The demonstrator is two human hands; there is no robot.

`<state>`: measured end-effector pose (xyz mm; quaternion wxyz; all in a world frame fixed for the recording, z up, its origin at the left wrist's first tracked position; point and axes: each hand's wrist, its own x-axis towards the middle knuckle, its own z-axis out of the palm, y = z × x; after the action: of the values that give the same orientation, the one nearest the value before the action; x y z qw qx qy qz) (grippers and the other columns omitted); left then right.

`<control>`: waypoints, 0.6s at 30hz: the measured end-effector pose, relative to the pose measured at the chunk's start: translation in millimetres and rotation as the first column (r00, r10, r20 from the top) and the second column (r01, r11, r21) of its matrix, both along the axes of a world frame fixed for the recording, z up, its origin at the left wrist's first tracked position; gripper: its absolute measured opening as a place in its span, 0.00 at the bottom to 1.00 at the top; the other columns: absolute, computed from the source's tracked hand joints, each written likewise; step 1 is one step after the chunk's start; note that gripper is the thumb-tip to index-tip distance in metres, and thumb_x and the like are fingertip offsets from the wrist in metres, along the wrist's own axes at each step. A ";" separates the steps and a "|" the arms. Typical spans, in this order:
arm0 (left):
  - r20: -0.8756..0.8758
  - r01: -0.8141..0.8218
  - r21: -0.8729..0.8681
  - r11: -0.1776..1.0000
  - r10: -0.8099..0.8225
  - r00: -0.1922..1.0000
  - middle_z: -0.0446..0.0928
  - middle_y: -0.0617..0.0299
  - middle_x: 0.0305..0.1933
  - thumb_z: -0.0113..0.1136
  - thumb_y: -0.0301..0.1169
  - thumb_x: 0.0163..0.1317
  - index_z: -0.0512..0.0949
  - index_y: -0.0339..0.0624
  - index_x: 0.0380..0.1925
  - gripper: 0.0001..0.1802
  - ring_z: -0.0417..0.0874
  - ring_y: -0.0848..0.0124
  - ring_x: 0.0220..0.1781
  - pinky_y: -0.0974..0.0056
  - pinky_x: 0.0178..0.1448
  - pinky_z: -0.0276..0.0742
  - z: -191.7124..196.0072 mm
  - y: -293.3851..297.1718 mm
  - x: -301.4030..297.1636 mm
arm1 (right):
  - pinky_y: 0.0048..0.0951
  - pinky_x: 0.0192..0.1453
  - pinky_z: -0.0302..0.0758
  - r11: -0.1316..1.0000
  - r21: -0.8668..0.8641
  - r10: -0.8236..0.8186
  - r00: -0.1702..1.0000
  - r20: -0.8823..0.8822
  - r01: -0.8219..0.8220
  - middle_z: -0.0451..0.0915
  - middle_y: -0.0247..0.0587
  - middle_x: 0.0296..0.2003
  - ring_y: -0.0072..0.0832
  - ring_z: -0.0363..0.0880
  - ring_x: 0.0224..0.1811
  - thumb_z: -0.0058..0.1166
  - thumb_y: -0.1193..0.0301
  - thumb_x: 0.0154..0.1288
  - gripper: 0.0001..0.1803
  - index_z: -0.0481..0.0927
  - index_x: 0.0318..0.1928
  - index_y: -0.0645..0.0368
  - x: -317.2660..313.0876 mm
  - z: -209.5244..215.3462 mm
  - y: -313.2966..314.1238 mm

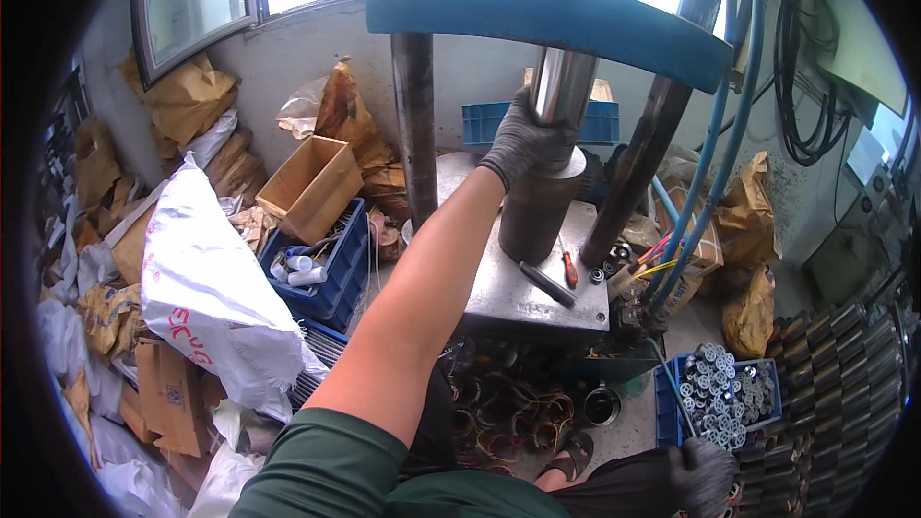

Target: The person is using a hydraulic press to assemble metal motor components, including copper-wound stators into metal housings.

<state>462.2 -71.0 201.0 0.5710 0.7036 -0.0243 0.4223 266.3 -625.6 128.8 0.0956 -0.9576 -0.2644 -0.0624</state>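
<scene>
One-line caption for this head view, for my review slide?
Gloved left hand grips the cylinder under a press ram; gloved right hand rests low beside a blue crate of metal parts.

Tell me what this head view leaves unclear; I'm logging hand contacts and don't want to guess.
- Left hand: gloved, on top of the dark cylinder at the shiny press ram; the glove hides anything under its palm.
- Right hand: gloved, cut off by the lower edge; grip unreadable.
- Parts in the blue bin: too small to identify.
- Ram's top: hidden behind the blue crossbeam.
</scene>
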 end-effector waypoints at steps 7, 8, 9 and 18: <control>-0.010 0.127 -0.167 0.978 -0.130 0.991 0.81 0.54 0.61 0.84 0.38 0.52 0.68 0.39 0.70 0.48 0.84 0.66 0.61 0.61 0.68 0.83 -4.6 5.9 -0.4 | 0.51 0.41 0.83 0.999 -0.015 -0.030 0.999 -0.017 0.030 0.87 0.56 0.34 0.55 0.88 0.37 0.66 0.55 0.72 0.14 0.90 0.40 0.52 4.9 -2.9 -2.5; -0.047 0.112 -0.152 0.982 -0.120 0.992 0.79 0.53 0.63 0.85 0.37 0.53 0.66 0.41 0.73 0.51 0.83 0.65 0.62 0.61 0.69 0.81 -4.4 6.2 -0.7 | 0.51 0.40 0.83 1.000 -0.014 -0.027 0.999 -0.032 0.027 0.87 0.56 0.34 0.55 0.88 0.37 0.66 0.54 0.72 0.15 0.90 0.40 0.51 5.8 -2.4 -2.7; -0.080 0.090 -0.137 0.986 -0.101 0.992 0.78 0.53 0.65 0.86 0.36 0.54 0.63 0.42 0.76 0.53 0.82 0.64 0.63 0.61 0.70 0.80 -4.3 6.8 -1.3 | 0.52 0.40 0.82 1.000 -0.020 -0.024 0.999 -0.033 0.023 0.86 0.56 0.33 0.56 0.88 0.37 0.65 0.53 0.72 0.15 0.90 0.40 0.51 6.3 -1.9 -3.1; -0.030 0.150 -0.153 0.977 -0.156 0.987 0.80 0.54 0.62 0.85 0.38 0.54 0.67 0.40 0.71 0.48 0.82 0.66 0.63 0.61 0.71 0.81 -5.8 11.4 3.2 | 0.54 0.37 0.81 1.000 -0.012 0.001 1.000 0.004 -0.001 0.86 0.56 0.31 0.58 0.87 0.35 0.65 0.51 0.72 0.16 0.89 0.39 0.50 6.4 -2.8 -8.0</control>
<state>465.4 -59.6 195.3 0.6537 0.6633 -0.0345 0.3627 272.7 -633.6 126.0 0.0894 -0.9579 -0.2656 -0.0629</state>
